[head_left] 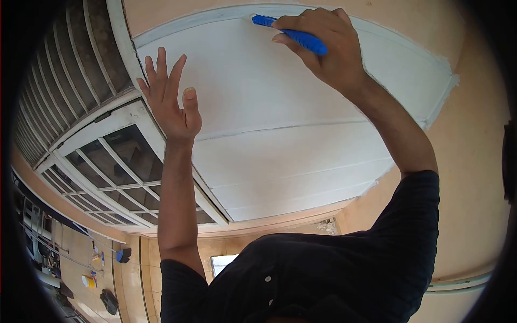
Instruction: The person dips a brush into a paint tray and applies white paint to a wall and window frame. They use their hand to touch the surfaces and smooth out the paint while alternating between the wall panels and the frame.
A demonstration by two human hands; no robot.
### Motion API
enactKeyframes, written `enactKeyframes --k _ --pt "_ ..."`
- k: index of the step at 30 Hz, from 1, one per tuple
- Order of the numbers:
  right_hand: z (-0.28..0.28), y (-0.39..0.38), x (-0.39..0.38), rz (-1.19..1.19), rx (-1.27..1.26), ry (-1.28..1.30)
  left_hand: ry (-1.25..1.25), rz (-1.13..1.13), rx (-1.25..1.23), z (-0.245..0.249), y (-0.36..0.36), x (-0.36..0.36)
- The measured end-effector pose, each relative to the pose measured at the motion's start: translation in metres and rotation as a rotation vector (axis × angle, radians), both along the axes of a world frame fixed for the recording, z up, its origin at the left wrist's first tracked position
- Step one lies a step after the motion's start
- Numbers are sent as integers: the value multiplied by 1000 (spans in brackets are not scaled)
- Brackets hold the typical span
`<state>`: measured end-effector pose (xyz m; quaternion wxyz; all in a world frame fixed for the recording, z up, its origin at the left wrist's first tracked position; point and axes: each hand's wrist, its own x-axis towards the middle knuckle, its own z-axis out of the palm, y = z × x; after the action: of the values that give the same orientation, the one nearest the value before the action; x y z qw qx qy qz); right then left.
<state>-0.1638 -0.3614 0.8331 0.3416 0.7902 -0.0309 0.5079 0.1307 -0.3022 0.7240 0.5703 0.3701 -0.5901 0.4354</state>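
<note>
My right hand [333, 48] is raised at the top, its fingers closed around the blue handle of a paintbrush [306, 40]. The pale bristle end points left, right at the white trim [199, 20] that runs along the upper edge of a large white panel [253, 81]. At left, my left hand [172, 110] is up with fingers spread and holds nothing. It overlaps the panel's left edge and the window frame beside it in this view.
A white-framed window [129, 153] with dark panes adjoins the panel on the left, below a barred opening [81, 48]. Peach wall [474, 134] lies to the right. On the tiled floor at lower left are a dark bag [109, 301] and a yellow-and-white container [88, 281].
</note>
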Motion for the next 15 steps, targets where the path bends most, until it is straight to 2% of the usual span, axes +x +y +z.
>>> enactKeyframes --k 1,3,5,6,8,10,11,13,14,15 --pt "-6 -3 3 5 2 6 2 6 4 -1 1 1" --pt "-32 -14 9 -134 -466 -17 13 15 8 -4 3 2" --pt "-73 -23 14 -212 -433 147 8 21 -1 -5 6 5" --pt "-97 -25 19 -153 -442 203 17 23 -3 -6 5 8" --pt "-130 -10 22 50 -128 396 -11 1 -16 -6 4 15" --pt "-131 1 30 172 335 503 -10 12 -19 -6 4 17" --pt "-125 3 36 180 340 503 -17 15 -19 -6 5 18" --pt "-103 -5 49 109 753 436 -22 16 -17 -6 6 17" --pt "-92 -16 56 81 673 297 -24 15 -25 -5 7 17" --pt "-71 -22 58 63 738 268 -26 20 -24 -6 9 16"
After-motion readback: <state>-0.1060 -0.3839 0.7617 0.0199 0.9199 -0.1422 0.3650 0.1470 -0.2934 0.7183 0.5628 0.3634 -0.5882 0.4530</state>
